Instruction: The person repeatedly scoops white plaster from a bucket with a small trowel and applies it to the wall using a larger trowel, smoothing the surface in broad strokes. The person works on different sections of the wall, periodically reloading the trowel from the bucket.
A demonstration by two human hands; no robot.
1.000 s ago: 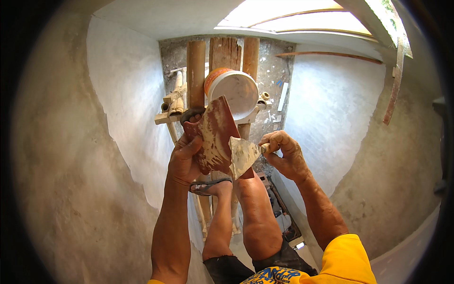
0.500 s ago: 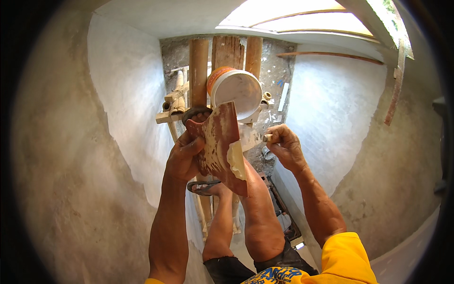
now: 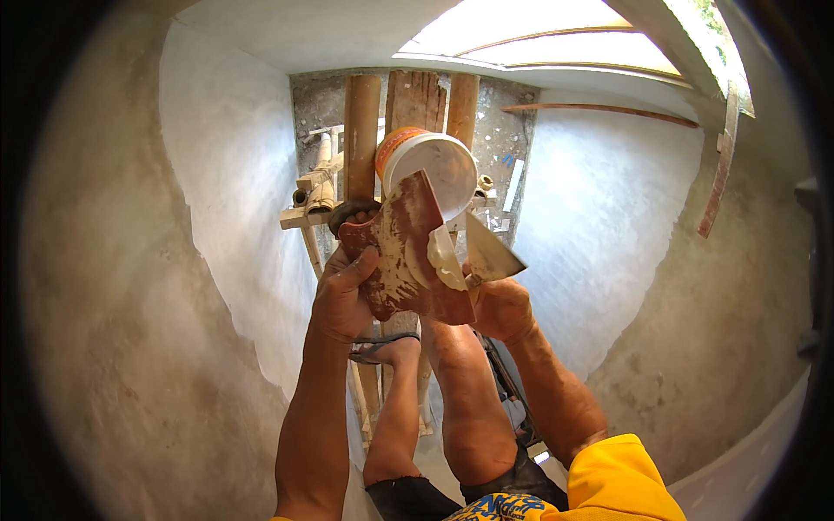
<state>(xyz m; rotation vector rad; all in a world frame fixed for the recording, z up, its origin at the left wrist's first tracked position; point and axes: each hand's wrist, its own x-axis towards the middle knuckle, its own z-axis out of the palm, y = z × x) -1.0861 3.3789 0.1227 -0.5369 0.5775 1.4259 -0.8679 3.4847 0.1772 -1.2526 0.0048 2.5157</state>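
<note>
My left hand [image 3: 343, 300] grips a reddish-brown board [image 3: 400, 252] by its near left edge, thumb on top. Dried pale streaks cover the board's face, and a thick blob of cream putty [image 3: 445, 259] clings to its right edge. Close beside that edge, my right hand [image 3: 504, 311] is closed on a putty knife, its fingers partly hidden behind the board. The knife's broad triangular blade [image 3: 492, 252] tilts upward to the right of the putty; whether it touches the board I cannot tell. Beyond the board stands a white and orange bucket [image 3: 388, 154] with pale paste inside.
Below me, round bamboo poles [image 3: 361, 130] and a weathered plank [image 3: 414, 100] form a narrow platform; my sandalled feet stand on it. Pale plastered walls rise at left [image 3: 234, 174] and right [image 3: 608, 191]. A wooden strip [image 3: 719, 178] hangs by the bright opening.
My right hand has come left, close against the board's right side. The knife blade has turned from lying behind the board to standing up beside it. The board's near corner has lifted slightly.
</note>
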